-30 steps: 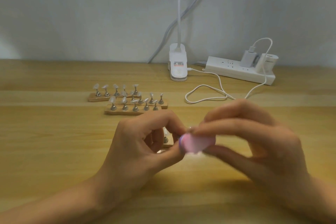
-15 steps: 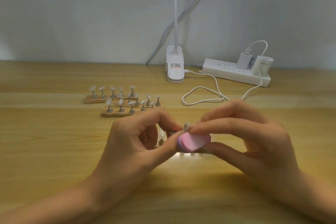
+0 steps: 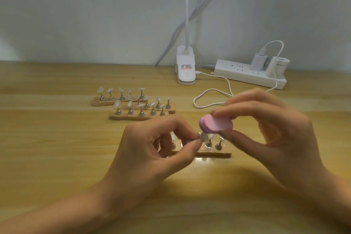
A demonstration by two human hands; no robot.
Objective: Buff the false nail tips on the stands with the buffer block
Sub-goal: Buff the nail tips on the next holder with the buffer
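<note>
My right hand (image 3: 269, 129) pinches a pink and purple buffer block (image 3: 216, 124) between thumb and fingers, just above the near wooden stand (image 3: 214, 155). My left hand (image 3: 155, 146) pinches a clear false nail tip (image 3: 204, 136) on that stand between thumb and forefinger. The block hovers slightly above and to the right of that tip. Two more tips on metal pegs (image 3: 218, 143) show on the stand; the left part is hidden behind my left hand. Three further wooden stands with clear tips (image 3: 140, 109) lie behind.
A white clip lamp base (image 3: 186, 68) stands at the back of the wooden table (image 3: 57, 148). A white power strip (image 3: 250, 74) with a charger lies at the back right. Its white cable (image 3: 209, 97) loops on the table behind my right hand.
The buffer block has lifted up and right off the nail tip, uncovering the near stand and its pegs. My left hand keeps its pinch on the tip.
</note>
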